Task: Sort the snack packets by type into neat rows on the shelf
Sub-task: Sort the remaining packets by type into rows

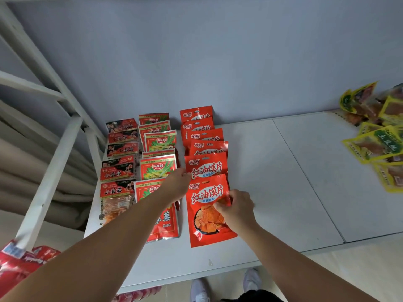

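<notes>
On the shelf's (283,171) near left, your right hand (236,211) pinches the nearest red packet (205,234), rightmost of three rows; your left hand (177,184) is at its far-left corner, grip unclear.

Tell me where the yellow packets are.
Head view: the yellow packets lie loosely piled at the far right end of the shelf, well apart from the red rows.

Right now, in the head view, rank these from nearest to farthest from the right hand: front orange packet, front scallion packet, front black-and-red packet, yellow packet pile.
1. front orange packet: pinched by the right hand, third row.
2. front scallion packet: middle row, just left of it.
3. front black-and-red packet: leftmost row.
4. yellow packet pile: far right of the shelf.
</notes>
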A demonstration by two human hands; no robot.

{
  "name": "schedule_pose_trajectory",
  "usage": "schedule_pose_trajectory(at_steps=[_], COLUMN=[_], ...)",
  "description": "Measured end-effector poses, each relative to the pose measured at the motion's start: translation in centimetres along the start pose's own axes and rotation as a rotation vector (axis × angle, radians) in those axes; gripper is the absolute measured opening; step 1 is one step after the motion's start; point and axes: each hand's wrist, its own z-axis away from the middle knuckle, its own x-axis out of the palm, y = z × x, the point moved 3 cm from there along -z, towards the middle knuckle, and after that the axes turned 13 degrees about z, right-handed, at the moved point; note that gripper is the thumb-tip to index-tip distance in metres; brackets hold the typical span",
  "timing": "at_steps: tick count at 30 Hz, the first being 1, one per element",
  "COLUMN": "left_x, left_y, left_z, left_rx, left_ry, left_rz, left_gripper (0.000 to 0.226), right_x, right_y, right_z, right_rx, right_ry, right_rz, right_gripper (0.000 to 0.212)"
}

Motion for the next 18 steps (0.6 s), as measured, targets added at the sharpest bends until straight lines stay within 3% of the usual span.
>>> schedule_pose_trajectory(at_steps=[4, 11, 18], left_x=[0.6, 1.6, 2.7], left_y=[0.1, -2.0, -2.9], left_z=[0.6, 1.6, 1.6], left_rx=[0.046, 0.004, 0.030], left_ry=[-0.020, 0.122, 0.082], left_rz=[-0.017, 0.123, 0.168], left_gripper=[0.036, 0.048, 0.046], right_x=[0.1, -0.3, -1.2], right_y=[0.0, 0.2, -1.7], right_z=[0.0, -0.3, -1.2], right_rx=[0.015, 0.067, -0.074], right_ry=[0.023, 0.018, -0.063], right_rz=[-0.124, -0.131, -0.235], right_gripper=[0.049, 0.049, 0.047])
